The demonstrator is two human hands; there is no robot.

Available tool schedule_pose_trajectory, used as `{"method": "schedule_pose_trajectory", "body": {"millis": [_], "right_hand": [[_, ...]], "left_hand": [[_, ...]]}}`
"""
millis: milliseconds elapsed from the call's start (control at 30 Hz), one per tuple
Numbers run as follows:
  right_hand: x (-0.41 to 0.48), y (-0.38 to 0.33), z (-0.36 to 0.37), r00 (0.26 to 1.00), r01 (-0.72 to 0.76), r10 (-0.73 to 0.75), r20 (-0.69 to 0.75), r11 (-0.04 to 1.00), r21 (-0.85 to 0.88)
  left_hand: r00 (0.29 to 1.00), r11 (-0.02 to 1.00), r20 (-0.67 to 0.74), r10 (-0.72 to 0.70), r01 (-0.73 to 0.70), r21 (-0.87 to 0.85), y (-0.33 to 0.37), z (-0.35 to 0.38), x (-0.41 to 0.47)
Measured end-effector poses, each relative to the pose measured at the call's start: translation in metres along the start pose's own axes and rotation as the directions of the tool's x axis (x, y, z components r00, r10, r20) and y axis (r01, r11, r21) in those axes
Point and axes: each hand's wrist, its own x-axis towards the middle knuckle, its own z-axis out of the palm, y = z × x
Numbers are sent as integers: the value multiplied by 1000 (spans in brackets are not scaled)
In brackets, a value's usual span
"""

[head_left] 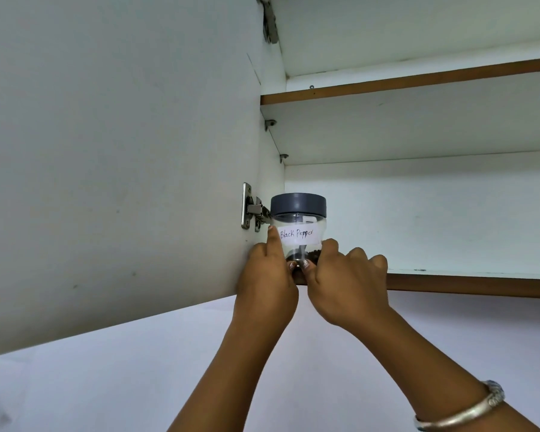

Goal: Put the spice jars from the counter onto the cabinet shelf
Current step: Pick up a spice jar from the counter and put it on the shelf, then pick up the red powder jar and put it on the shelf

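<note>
A clear spice jar (298, 224) with a dark grey lid and a white label reading "Black Pepper" stands at the far left end of the lower cabinet shelf (468, 283), close to the side wall. Black peppercorns lie in its bottom. My left hand (267, 275) holds the jar's left side, index finger lying up along it and thumb on the front. My right hand (345, 282) grips its right side low down, thumb at the front. Both thumbs meet at the jar's base. The counter and any other jars are out of view.
The open cabinet door (116, 157) hangs to the left, with a metal hinge (253, 210) right beside the jar. An upper shelf (418, 81) runs above the jar. The lower shelf stretches away to the right of my hands. A metal bangle (468, 410) sits on my right wrist.
</note>
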Motion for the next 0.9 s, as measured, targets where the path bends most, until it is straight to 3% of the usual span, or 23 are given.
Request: {"method": "schedule_pose_trajectory", "body": {"millis": [267,533,900], "right_hand": [[3,-3,11,999,4,-2,43,999,-47],[-26,-1,19,998,59,-60,-32,997,-55],[-90,18,-21,950,167,-158,270,986,-10]], "left_hand": [[993,994,61,-105,104,11,9,-9,6],[982,994,159,-98,106,-40,10,-11,-11],[925,995,366,101,-91,-46,43,-24,-87]]}}
